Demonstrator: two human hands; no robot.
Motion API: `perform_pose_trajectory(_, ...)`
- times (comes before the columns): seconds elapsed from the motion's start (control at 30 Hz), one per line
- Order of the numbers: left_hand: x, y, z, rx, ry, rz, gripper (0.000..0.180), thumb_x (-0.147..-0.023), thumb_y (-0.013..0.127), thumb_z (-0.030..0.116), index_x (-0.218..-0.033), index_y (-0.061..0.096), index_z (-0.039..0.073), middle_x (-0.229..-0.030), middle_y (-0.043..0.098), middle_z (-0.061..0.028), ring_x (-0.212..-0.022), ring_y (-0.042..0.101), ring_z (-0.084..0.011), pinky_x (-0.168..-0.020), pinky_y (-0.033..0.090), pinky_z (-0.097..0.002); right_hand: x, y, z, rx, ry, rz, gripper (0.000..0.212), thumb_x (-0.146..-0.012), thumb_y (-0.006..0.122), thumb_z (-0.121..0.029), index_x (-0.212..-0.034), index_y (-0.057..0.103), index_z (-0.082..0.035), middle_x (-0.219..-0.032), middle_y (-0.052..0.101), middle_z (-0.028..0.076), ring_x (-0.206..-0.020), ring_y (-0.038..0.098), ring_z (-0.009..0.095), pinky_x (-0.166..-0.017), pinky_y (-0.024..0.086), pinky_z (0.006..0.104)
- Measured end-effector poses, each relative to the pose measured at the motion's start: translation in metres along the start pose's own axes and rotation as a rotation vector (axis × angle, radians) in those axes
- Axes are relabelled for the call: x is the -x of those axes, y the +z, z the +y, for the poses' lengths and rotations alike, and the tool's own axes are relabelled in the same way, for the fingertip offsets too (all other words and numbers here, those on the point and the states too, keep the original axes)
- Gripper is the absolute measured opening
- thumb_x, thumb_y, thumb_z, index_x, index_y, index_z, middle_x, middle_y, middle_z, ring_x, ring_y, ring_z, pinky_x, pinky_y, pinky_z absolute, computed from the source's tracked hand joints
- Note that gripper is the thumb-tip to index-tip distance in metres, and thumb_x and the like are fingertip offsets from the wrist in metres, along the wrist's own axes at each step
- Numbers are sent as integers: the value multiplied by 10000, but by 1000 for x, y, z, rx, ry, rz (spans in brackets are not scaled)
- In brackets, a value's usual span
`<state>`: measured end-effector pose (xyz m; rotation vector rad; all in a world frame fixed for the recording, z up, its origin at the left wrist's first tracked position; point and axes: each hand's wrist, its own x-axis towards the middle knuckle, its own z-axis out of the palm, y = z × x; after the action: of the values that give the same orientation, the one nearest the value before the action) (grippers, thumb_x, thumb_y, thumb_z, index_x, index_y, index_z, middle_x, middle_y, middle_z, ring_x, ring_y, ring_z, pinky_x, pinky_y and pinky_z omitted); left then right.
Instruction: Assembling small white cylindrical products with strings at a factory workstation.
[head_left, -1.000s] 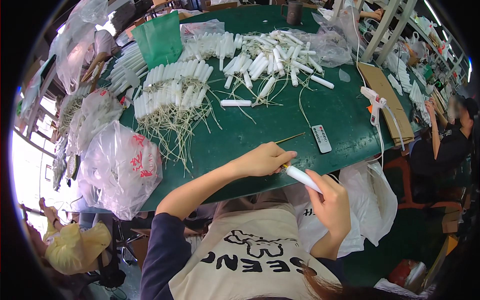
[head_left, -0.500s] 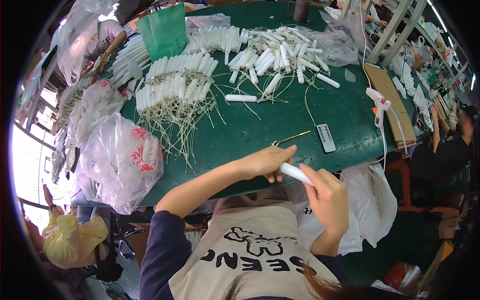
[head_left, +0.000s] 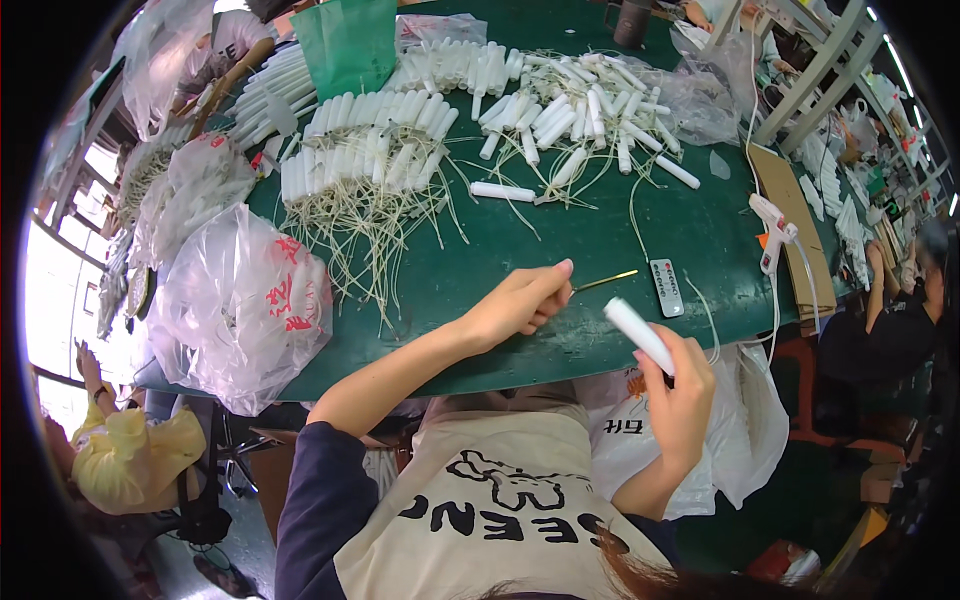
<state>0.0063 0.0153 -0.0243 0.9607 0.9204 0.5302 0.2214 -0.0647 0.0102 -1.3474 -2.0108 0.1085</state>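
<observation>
My right hand [head_left: 682, 390] grips a short white plastic tube [head_left: 640, 335] near its lower end, tilted with the upper end pointing left and away. A pale wire [head_left: 712, 318] curves out behind that hand. To its left, my left hand [head_left: 525, 300] is closed over the table's near part, apart from the tube, its thumb laid along the curled fingers. Whatever those fingers may hold is hidden. Just beyond them lies a thin brass-coloured rod [head_left: 606, 279], its left end covered by the hand. A small grey remote control [head_left: 666, 288] rests right of the rod.
Wired white tubes lie in rows [head_left: 370, 150] and a loose pile [head_left: 585, 105] on the green table [head_left: 500, 235]. Plastic bags [head_left: 240, 310] crowd its left edge. A hot glue gun [head_left: 772, 228] with its cord lies beside cardboard [head_left: 795, 230] at right. Other people sit on both sides.
My hands have moved apart: the left has come away from the tube, leftward and farther out, while the right has carried the tube to the right. The whole view has shifted slightly.
</observation>
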Motion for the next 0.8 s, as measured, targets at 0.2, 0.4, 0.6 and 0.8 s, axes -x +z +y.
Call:
perform_pose_trajectory(0.2, 37, 28, -4, -112, 549, -78, 307, -872, 639, 184, -1109, 567, 1, -925, 614, -28, -822, 526, -60, -714, 440, -220, 7, 36, -27, -471, 206, -54, 173, -888, 533, -34, -1038, 525, 52, -841, 626, 87, -737, 597, 131, -682, 478, 265)
perform_pose_trajectory(0.4, 73, 9, 28, -188, 627, -71, 261, -893, 615, 193, -1046, 613, -18, -899, 642, -32, -843, 540, -55, -751, 459, -233, 4, 28, -52, -868, 298, -171, 406, -857, 616, -139, -1179, 437, 34, -1164, 518, 176, -1143, 492, 243, -966, 399, 342)
perform_pose_trajectory(0.6, 117, -56, 119, -601, 603, 236, 295, -853, 633, 316, -826, 687, 27, -678, 609, 5, -631, 515, -45, -545, 384, -225, -3, 12, -20, -1039, -141, 475, 198, -871, 510, -103, -1042, 479, -8, -1106, 540, 192, -1031, 540, 279, -878, 450, 364)
perform_pose_trajectory(0.8, 65, -171, 177, -1304, 134, 1016, 536, -758, 645, 520, -643, 584, 0, -557, 527, -69, -529, 524, -175, -531, 398, -329, -2, 26, 13, -690, 269, 295, 96, -866, 454, 45, -931, 516, 10, -1014, 566, 135, -886, 529, 164, -814, 443, 276)
